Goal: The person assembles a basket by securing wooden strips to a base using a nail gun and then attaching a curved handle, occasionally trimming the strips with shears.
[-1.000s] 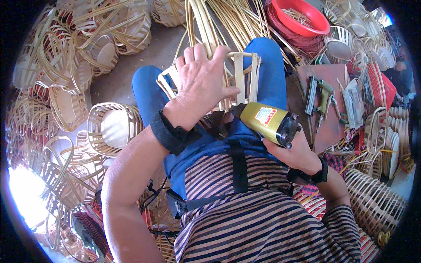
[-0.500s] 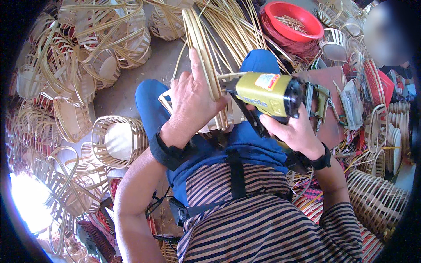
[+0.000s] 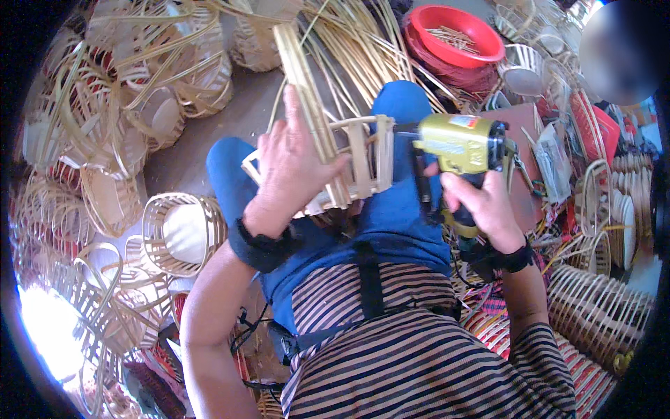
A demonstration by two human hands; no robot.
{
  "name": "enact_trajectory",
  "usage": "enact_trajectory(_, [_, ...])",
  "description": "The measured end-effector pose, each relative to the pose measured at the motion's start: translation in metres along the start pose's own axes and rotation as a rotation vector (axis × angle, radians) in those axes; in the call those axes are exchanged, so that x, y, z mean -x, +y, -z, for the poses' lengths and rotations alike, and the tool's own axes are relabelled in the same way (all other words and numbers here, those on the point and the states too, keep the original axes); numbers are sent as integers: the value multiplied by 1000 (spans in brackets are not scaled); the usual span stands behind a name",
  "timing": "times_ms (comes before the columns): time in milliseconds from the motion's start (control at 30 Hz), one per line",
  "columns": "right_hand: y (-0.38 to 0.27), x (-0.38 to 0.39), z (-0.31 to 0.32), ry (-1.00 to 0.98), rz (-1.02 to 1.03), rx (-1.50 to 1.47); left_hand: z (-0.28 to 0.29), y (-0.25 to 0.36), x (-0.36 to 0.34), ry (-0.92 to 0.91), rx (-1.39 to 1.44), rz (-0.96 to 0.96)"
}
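Note:
On my lap lies a small basket (image 3: 359, 157) of pale wooden slats. My left hand (image 3: 289, 164) presses a bundle of flat bamboo strips (image 3: 301, 80) across it, index finger stretched along the strips and thumb over them. Gripped in my right hand (image 3: 481, 202) is a yellow-green and black nail gun (image 3: 457, 143). Its nose points left, at or just beside the basket's right side; blur hides whether they touch. The basket's left part is mostly covered by my left hand and the strips.
A finished-looking slatted basket (image 3: 183, 234) stands by my left knee. Many handled baskets (image 3: 157, 115) are piled at the left. Long bamboo strips (image 3: 359, 42) lie ahead, beside a red basin (image 3: 488, 52) of short sticks. A second person's blurred head shows at upper right.
My right hand has drawn the nail gun back to the right, away from the strips, uncovering the basket's right side. My left hand still holds the strips.

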State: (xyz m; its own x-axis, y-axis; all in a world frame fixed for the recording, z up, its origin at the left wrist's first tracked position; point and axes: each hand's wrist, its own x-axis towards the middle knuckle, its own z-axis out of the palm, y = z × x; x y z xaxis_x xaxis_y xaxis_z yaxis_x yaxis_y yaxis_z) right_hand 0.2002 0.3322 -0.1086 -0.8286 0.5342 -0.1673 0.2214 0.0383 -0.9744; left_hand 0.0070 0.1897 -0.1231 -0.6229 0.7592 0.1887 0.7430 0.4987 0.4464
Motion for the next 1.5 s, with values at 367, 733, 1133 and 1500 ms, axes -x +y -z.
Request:
enact_trajectory(367, [217, 62, 115, 969, -432, 967, 52, -60, -20, 75, 442, 79])
enact_trajectory(733, [205, 0, 165, 868, -489, 1094, 61, -64, -24, 37, 465, 53])
enact_trajectory(1133, [202, -30, 178, 848, -734, 920, 62, -47, -25, -26, 470, 138])
enact_trajectory(1500, [64, -54, 85, 385, 321, 423, 69, -49, -42, 57, 359, 54])
